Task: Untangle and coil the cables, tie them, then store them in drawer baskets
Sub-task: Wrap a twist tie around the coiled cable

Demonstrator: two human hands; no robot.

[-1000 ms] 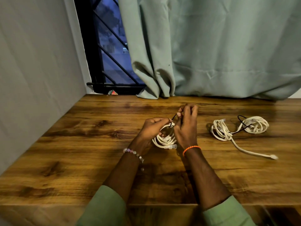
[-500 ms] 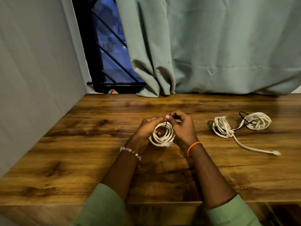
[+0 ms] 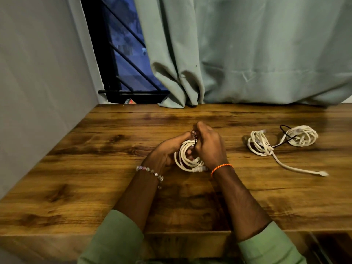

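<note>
A wooden table [image 3: 95, 168] with dark, knotty grain fills the lower view, its front edge catching warm light. Left of the table stands a plain grey wall [image 3: 38, 82]. Behind the table's far edge hangs a pale green curtain [image 3: 247, 54], its hem resting on the wood. Between wall and curtain, a dark window [image 3: 122, 54] with black diagonal bars shows dim blue outside
</note>
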